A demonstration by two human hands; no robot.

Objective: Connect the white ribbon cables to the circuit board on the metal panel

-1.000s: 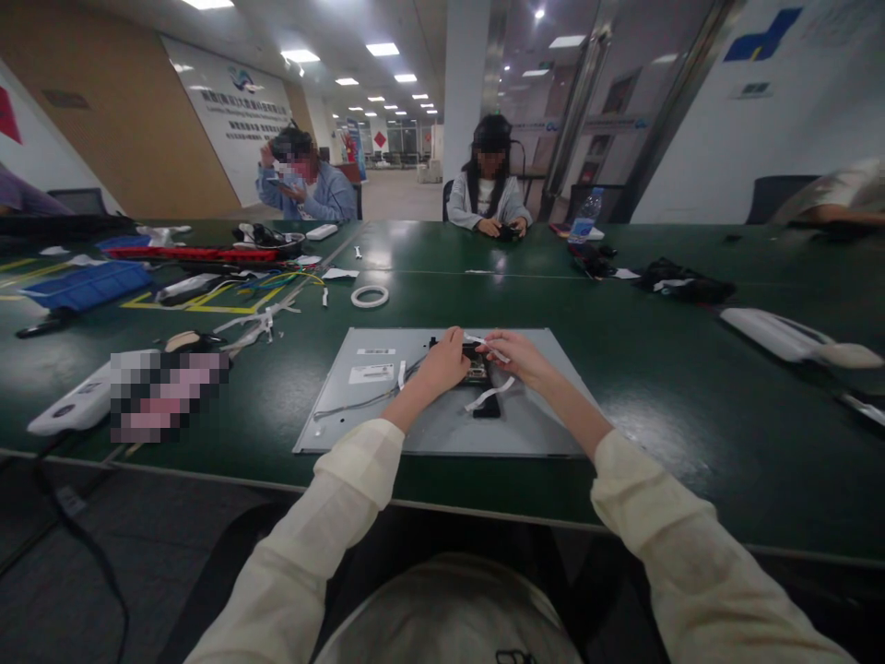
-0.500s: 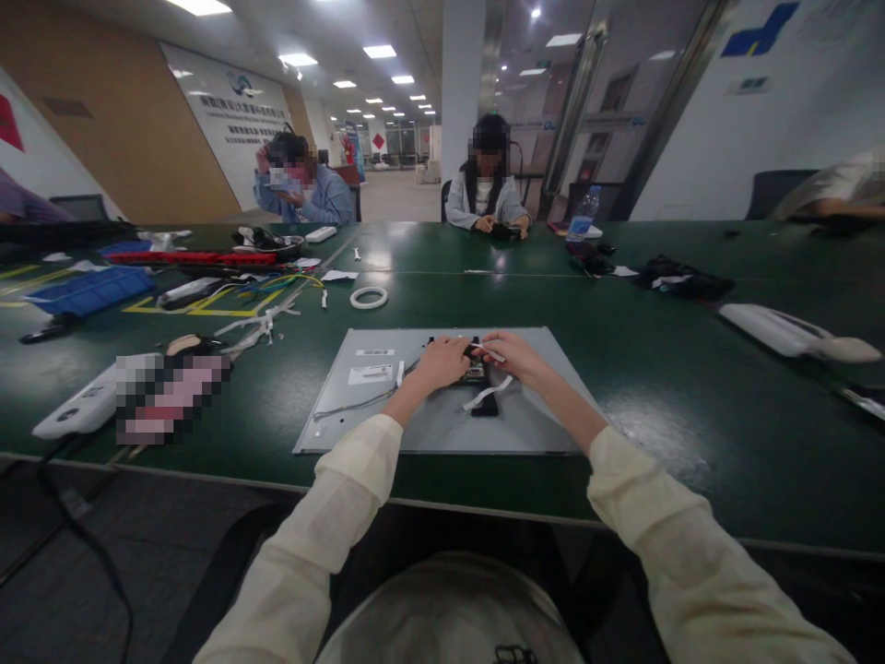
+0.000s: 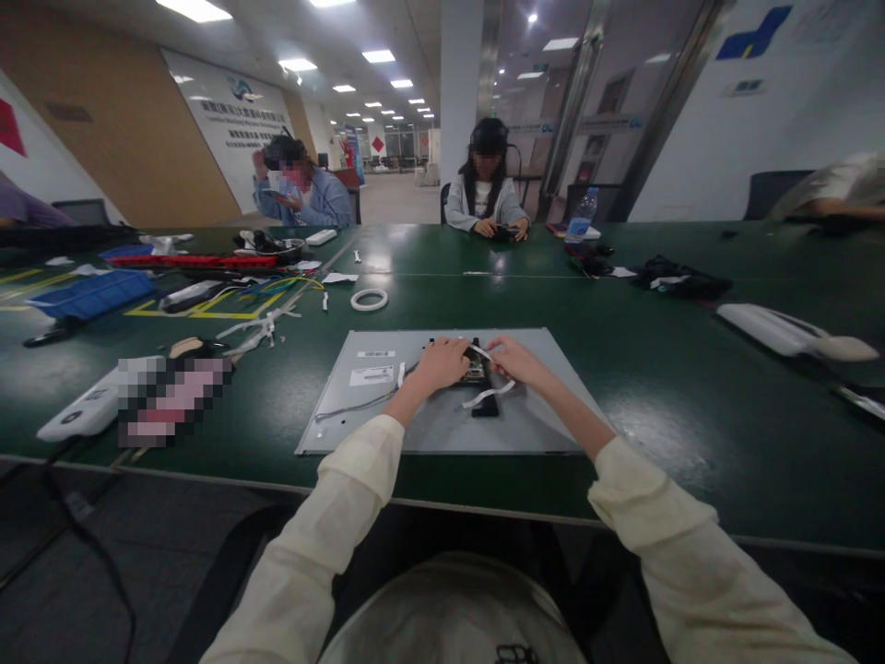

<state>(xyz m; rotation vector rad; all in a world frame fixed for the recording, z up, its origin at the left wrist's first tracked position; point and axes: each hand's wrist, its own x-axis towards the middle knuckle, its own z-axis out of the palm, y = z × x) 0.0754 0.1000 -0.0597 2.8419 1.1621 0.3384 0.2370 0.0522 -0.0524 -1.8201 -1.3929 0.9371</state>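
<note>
Grey panel (image 3: pixel 442 429): flat on green table (image 3: pixel 664 397), circuit board (image 3: pixel 475 370) near its middle.
Left hand (image 3: pixel 443 362): fingers half-curled over board; grip, cannot tell.
Right hand (image 3: pixel 515 361): fingertips nearly closed, pinching white strip (image 3: pixel 479 351).
Table: white ring (image 3: pixel 353 300) beyond panel; blue tray (image 3: pixel 93 296) left.
Room: ceiling lamps (image 3: pixel 297 65) lit; two people (image 3: pixel 456 205) seated opposite.

Board (image 3: pixel 475 372) partly behind left hand (image 3: pixel 443 362)

- Smooth, shiny tabletop (image 3: pixel 691 387)
- Smooth panel (image 3: pixel 429 429), metal-looking, a bit dull
- Papery, dull tape strip (image 3: pixel 485 396)
- Crinkly cloth sleeves (image 3: pixel 363 470)
- Smooth plastic tray (image 3: pixel 97 295)
- Clear, shiny plastic bottle (image 3: pixel 583 219)
</note>
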